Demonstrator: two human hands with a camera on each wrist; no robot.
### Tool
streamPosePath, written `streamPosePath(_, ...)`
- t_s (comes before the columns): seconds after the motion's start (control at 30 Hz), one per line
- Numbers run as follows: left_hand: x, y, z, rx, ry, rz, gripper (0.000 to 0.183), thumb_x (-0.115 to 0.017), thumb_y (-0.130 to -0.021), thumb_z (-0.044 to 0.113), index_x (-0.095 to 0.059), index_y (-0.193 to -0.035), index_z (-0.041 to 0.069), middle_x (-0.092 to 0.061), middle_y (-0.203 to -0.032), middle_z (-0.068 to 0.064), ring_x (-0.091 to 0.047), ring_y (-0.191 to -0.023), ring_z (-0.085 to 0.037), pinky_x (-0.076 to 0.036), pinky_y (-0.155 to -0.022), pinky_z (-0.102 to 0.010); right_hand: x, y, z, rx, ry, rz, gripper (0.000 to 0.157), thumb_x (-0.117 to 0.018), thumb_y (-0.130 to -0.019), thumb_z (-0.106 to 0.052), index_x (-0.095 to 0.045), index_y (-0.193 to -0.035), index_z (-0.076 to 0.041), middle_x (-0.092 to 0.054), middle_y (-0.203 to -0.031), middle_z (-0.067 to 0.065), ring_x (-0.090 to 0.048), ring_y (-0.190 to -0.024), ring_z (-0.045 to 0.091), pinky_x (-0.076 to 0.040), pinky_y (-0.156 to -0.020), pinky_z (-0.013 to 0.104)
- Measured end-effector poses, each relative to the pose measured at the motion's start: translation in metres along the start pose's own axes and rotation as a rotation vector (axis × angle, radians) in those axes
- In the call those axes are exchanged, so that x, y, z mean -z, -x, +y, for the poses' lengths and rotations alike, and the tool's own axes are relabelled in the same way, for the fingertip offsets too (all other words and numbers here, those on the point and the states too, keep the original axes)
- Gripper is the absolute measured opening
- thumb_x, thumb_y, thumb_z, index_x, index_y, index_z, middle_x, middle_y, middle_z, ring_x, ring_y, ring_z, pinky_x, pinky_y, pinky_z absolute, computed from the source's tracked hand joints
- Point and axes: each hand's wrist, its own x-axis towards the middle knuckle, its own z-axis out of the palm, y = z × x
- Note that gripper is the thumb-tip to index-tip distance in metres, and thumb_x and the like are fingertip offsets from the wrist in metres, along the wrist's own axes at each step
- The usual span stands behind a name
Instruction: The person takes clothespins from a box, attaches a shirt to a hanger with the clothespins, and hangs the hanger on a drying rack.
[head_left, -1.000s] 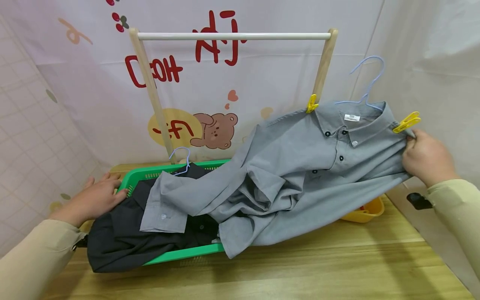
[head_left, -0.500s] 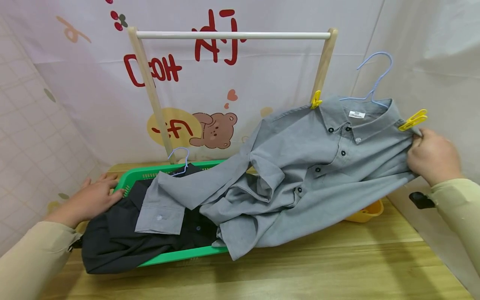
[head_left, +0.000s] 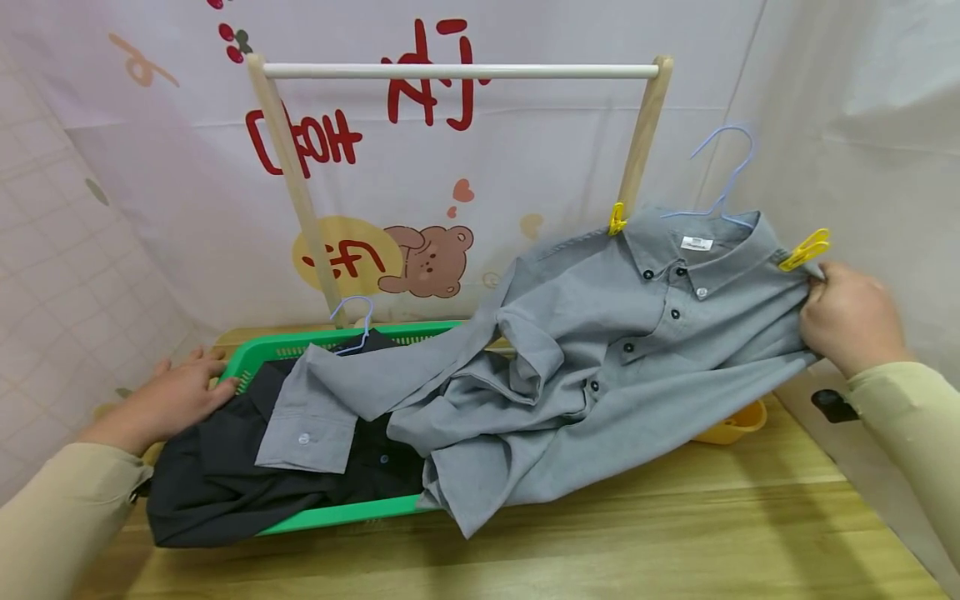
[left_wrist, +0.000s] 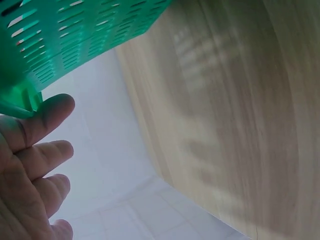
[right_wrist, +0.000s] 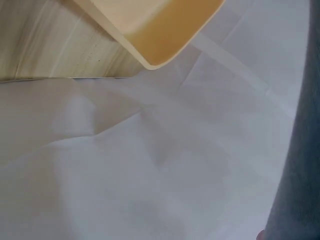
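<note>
Grey button-up shirt [head_left: 577,362] is stretching from my gripping right hand [head_left: 855,321] over the green plastic basket [head_left: 337,514], my relaxed left hand [head_left: 176,396] touching its rim [head_left: 300,337]; I'm probably spreading the shirt, folds [head_left: 517,379] needing smoothing next.

The shirt [head_left: 720,350] is showing plain grey, the clips [head_left: 806,250] bright yellow, the hangers [head_left: 723,200] pale blue. The basket [head_left: 345,513] is showing green, the other garment [head_left: 225,483] solid black. The white wall [head_left: 540,167] is displaying red lettering [head_left: 467,79], the table [head_left: 600,550] yellowish-brown grain.
</note>
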Motion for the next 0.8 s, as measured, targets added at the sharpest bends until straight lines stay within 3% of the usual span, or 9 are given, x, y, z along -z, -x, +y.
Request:
streamPosePath(0.27,0.0,0.002,-0.002,0.013,0.011,-0.025,0.071,-0.041,-0.114,0.042,-0.046,-0.145,-0.021,-0.025,-0.155,-0.052,-0.014,-0.144,-0.074,-0.006,-0.112,-0.086,-0.003,0.006,-0.005,0.041,-0.001,0.031,0.029,-0.029,-0.103,-0.007,-0.051,-0.091,0.009,-0.055,-0.094,0.044,-0.049,-0.09,0.067,-0.037,-0.083,0.072)
streamPosePath(0.4,0.003,0.003,0.003,0.04,-0.041,-0.051,0.08,-0.041,-0.112,0.051,-0.048,-0.142,-0.023,-0.037,-0.149,-0.052,-0.026,-0.139,-0.075,-0.023,-0.109,-0.084,-0.004,0.007,-0.005,0.048,-0.002,0.031,0.029,-0.029,-0.103,-0.006,-0.051,-0.092,0.009,-0.055,-0.097,0.045,-0.048,-0.092,0.067,-0.037,-0.085,0.072)
streamPosePath(0.5,0.004,0.001,0.007,0.026,-0.042,-0.083,0.065,-0.046,-0.111,0.046,-0.061,-0.128,-0.015,-0.066,-0.118,-0.04,-0.06,-0.116,-0.062,-0.048,-0.095,-0.068,-0.004,0.007,-0.004,0.051,-0.008,0.033,0.029,-0.029,-0.103,-0.006,-0.051,-0.092,0.009,-0.055,-0.097,0.045,-0.048,-0.094,0.067,-0.036,-0.086,0.072)
streamPosePath(0.6,0.005,-0.001,0.011,0.007,-0.002,-0.102,0.042,-0.051,-0.11,0.035,-0.062,-0.113,-0.005,-0.069,-0.091,-0.015,-0.067,-0.089,-0.037,-0.055,-0.078,-0.05,-0.005,0.007,-0.004,0.06,-0.007,0.042,0.028,-0.03,-0.103,-0.006,-0.051,-0.091,0.009,-0.056,-0.095,0.044,-0.048,-0.094,0.067,-0.037,-0.086,0.072)
streamPosePath(0.67,0.005,0.0,0.013,0.0,0.018,-0.095,0.035,-0.054,-0.108,0.03,-0.061,-0.11,-0.004,-0.067,-0.09,-0.01,-0.066,-0.087,-0.032,-0.054,-0.077,-0.048,-0.006,0.007,-0.004,0.069,-0.005,0.047,0.028,-0.03,-0.102,-0.005,-0.051,-0.09,0.009,-0.056,-0.095,0.044,-0.049,-0.095,0.066,-0.037,-0.087,0.071)
streamPosePath(0.8,0.006,0.004,0.013,-0.01,-0.004,-0.05,0.04,-0.054,-0.108,0.028,-0.06,-0.118,-0.01,-0.07,-0.102,-0.02,-0.068,-0.096,-0.043,-0.055,-0.079,-0.055,-0.006,0.007,-0.005,0.075,-0.006,0.039,0.03,-0.029,-0.103,-0.005,-0.052,-0.096,0.013,-0.056,-0.101,0.046,-0.048,-0.1,0.067,-0.036,-0.093,0.071)
